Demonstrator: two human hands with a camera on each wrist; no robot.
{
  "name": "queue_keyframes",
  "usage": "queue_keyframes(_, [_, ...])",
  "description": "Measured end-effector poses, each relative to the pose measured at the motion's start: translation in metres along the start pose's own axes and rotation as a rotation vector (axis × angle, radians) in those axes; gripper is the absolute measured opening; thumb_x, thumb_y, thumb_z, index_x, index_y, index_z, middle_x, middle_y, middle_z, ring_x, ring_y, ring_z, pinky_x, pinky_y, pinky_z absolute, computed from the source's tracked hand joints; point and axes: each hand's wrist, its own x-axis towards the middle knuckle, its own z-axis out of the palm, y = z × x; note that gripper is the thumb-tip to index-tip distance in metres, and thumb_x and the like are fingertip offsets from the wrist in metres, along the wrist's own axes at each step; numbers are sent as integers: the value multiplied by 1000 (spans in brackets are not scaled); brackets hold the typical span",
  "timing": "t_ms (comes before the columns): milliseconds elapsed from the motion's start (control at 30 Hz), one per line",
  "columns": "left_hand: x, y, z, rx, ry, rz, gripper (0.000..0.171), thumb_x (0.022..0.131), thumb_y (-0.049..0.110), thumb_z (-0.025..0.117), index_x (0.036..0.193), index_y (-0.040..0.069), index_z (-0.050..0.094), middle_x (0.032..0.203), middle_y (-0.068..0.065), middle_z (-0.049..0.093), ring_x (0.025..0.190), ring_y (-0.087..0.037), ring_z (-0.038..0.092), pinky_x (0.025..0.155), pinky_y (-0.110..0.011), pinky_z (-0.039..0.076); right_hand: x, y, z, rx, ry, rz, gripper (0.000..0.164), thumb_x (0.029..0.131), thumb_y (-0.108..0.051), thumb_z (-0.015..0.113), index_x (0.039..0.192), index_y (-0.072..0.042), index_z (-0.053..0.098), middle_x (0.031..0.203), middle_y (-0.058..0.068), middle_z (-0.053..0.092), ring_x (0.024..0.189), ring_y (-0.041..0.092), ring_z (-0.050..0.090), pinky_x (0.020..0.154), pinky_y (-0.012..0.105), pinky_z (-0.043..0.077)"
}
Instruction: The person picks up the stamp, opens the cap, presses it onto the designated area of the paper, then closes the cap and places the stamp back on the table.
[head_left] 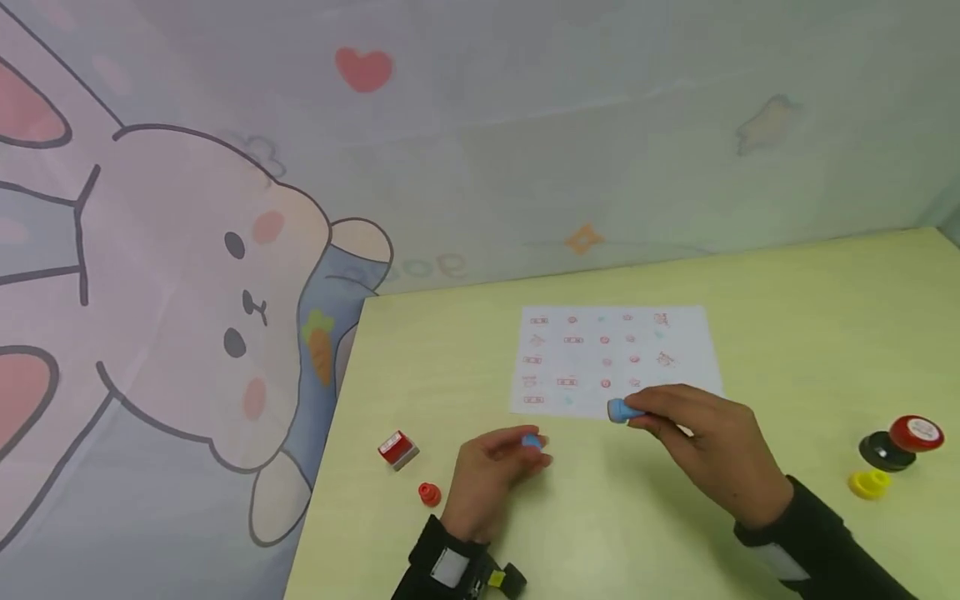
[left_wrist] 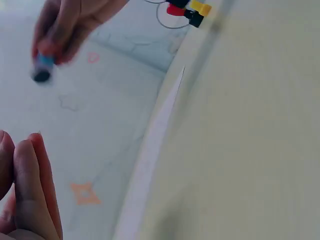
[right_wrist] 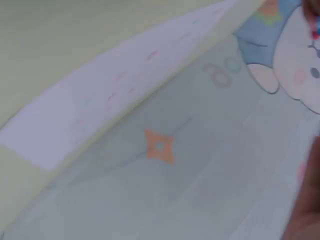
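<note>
In the head view my right hand pinches a small blue stamp between thumb and fingers, over the near edge of a white paper sheet. The left wrist view shows the stamp's dark round end pointing down, away from the fingers. My left hand is to the left, in front of the sheet, and pinches a small blue piece that looks like a stamp cap. Rows of small red and pale blue prints cover much of the paper.
Left of my left hand stand a red-and-silver block stamp and a small red round piece. Far right are a red round stamp, a black round piece and a yellow piece. A printed curtain hangs behind the table.
</note>
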Motion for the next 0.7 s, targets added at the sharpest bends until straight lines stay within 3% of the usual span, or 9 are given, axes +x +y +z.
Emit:
queue_keyframes(100, [0, 1, -6, 24, -10, -5, 42, 101, -5, 78, 141, -16, 68, 124, -18, 84, 93, -13, 84, 93, -29, 70, 12, 22, 5, -62, -207, 161, 15, 102, -24, 86, 112, -14, 86, 102, -3, 86, 88, 10, 78, 82, 14, 61])
queue_keyframes(167, [0, -1, -6, 20, -20, -16, 44, 100, -4, 79, 141, -15, 69, 125, -19, 84, 94, -14, 84, 93, -30, 70, 19, 34, 16, -102, -347, 256, 16, 95, -11, 91, 111, -11, 87, 100, -3, 86, 87, 12, 77, 81, 26, 64])
queue_keyframes(233, [0, -6, -4, 9, -18, -33, 44, 98, -4, 81, 140, -14, 70, 125, -20, 84, 93, -14, 85, 92, -29, 69, 23, 42, 28, -138, -439, 299, 11, 96, -10, 90, 107, -9, 87, 98, 0, 86, 87, 17, 77, 82, 37, 66])
queue_keyframes(367, [1, -12, 1, -6, -18, -37, 44, 97, -7, 82, 139, -14, 71, 127, -21, 83, 96, -14, 86, 92, -27, 68, 28, 47, 43, -173, -496, 298, 8, 96, -6, 88, 104, -6, 88, 99, 4, 86, 96, 26, 81, 90, 50, 69])
queue_keyframes(533, [0, -13, 1, -19, -11, -44, 43, 99, -7, 79, 141, -13, 71, 125, -16, 83, 96, -14, 85, 92, -26, 68, 32, 46, 49, -176, -583, 289, 11, 98, -6, 86, 109, -2, 87, 106, 9, 87, 104, 31, 82, 96, 52, 68])
queue_keyframes(700, [-1, -13, -1, -34, -10, -34, 43, 102, -6, 78, 143, -13, 70, 127, -16, 83, 97, -14, 85, 93, -26, 68, 37, 45, 53, -213, -632, 233, 8, 98, -3, 86, 106, -5, 85, 102, 6, 85, 91, 20, 75, 94, 49, 66])
